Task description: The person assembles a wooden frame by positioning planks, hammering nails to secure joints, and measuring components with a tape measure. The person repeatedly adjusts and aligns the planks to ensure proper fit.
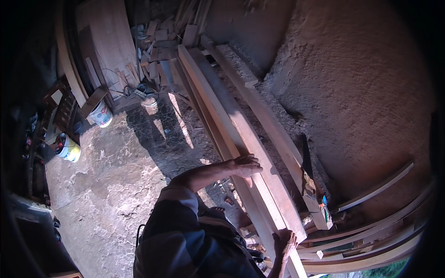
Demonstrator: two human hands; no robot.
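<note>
2 bare hands are on the squared wooden beam (267,202), which slants away in front of the body. Left hand (247,166) lies across it farther up, fingers stretched toward the broad plank (276,180) alongside; whether they're gripping, I cannot tell. Right hand (285,242) has it nearer the close end, thumb and fingers closed around its width! Right of that beam, past the plank, a handsaw (305,160) sits on another timber (278,139). Off to the beam's left, 2 white buckets (101,114) stand on cracked floor (106,176); beyond its far end, scrap wood (160,52) piles up.
</note>
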